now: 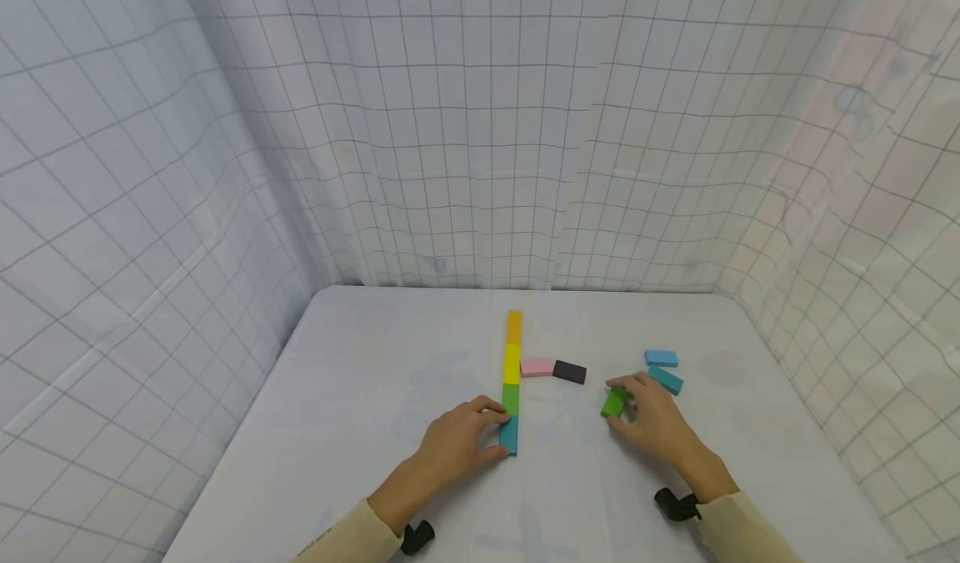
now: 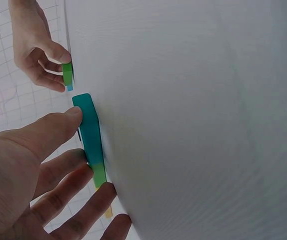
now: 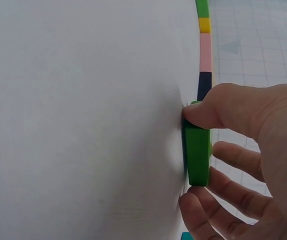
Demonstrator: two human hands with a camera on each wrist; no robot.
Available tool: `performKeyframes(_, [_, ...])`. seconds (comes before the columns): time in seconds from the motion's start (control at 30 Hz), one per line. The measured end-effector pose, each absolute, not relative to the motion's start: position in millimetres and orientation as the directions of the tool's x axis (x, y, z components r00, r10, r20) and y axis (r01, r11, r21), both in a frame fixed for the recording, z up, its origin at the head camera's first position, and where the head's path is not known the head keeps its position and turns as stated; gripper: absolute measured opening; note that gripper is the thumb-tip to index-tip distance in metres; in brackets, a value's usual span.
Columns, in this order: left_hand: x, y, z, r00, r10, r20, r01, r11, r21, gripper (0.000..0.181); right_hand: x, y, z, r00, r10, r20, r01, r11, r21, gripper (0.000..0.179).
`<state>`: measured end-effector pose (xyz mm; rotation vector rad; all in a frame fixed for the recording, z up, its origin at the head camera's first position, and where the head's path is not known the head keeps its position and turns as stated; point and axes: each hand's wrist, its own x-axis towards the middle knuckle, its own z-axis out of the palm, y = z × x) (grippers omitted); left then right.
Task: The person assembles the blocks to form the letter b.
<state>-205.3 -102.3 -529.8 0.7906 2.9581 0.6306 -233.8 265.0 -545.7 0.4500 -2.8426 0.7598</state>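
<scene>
Left fingers (image 2: pixel 63 167) pinch smooth teal block (image 2: pixel 90 135) — right fingers (image 3: pixel 238 192) clamp oblong green block (image 3: pixel 198 157).

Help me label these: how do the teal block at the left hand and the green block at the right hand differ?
Colour: the teal block is blue-green, the green block bright green.
Place: the teal block ends the row of blocks; the green block is apart from it.
Pose: the teal block is in line with the row, the green block angled.
Both are plain oblong blocks.
</scene>
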Motion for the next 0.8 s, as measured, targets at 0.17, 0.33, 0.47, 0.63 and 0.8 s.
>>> performKeyframes(0.17, [-204.6,-100.7,-531.0,-0.877,0.474,0.079,0.465,0.798,0.382,0.051,-233.5,265.4,-547.4,-0.932,-0.266,0.245,-0.353,0.818,-0.455,0.051])
performKeyframes(0.33, [-203.3,-99.8,-531.2,-0.882,0.466,0.072,0.456,0.807,0.376,0.051,-232.9,264.2,-547.1,-0.929,-0.287,0.233,-0.366,0.803,-0.471,0.048])
performKeyframes(0.47, [-203.3,-99.5,-529.3,-0.884,0.463,0.066,0.453,0.812,0.369,0.052,-233.7,262.6,-545.9,-0.921,-0.309,0.235,-0.387,0.786,-0.482,0.045])
performKeyframes(0.63, [-203.9,-99.7,-528.8,-0.883,0.464,0.068,0.455,0.812,0.366,0.052,-235.8,260.2,-545.8,-0.909,-0.332,0.252,-0.415,0.77,-0.485,0.044])
performKeyframes(0.8, [-204.1,-100.8,-530.3,-0.878,0.472,0.079,0.465,0.803,0.371,0.052,-237.6,257.8,-548.2,-0.899,-0.351,0.263,-0.437,0.76,-0.48,0.046])
